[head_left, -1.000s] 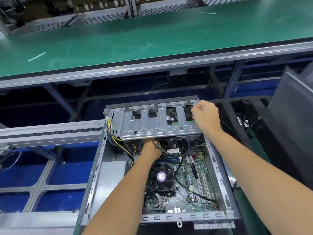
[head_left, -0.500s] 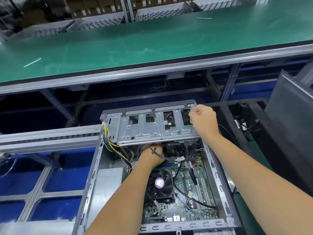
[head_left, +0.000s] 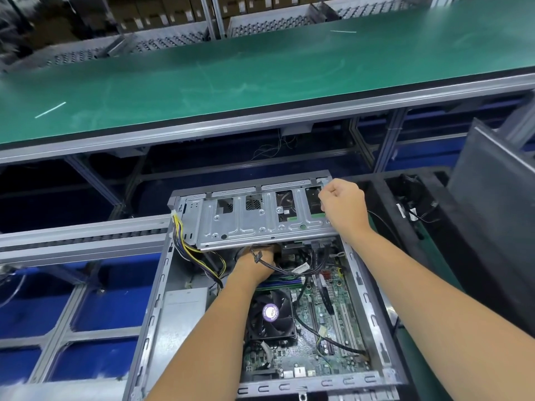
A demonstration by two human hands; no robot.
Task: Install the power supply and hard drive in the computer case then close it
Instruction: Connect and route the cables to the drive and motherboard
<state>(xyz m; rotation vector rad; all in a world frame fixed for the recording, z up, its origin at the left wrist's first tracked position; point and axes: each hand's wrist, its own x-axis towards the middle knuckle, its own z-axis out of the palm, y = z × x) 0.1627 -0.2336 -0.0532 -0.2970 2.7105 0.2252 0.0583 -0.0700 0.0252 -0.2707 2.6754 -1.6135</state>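
Right hand (head_left: 343, 208) gripping drive cage (head_left: 260, 224), left hand (head_left: 254, 264) beneath, grip hidden.

A factory assembly line. A long green belt (head_left: 260, 70) runs across on aluminium framing (head_left: 388, 143). Stacked cartons (head_left: 150, 13) sit far behind.

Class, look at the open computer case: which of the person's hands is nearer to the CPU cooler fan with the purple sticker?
Left. The left hand reaches under the drive cage, just beyond the CPU cooler fan. The right hand grips the cage's far right corner, farther away.
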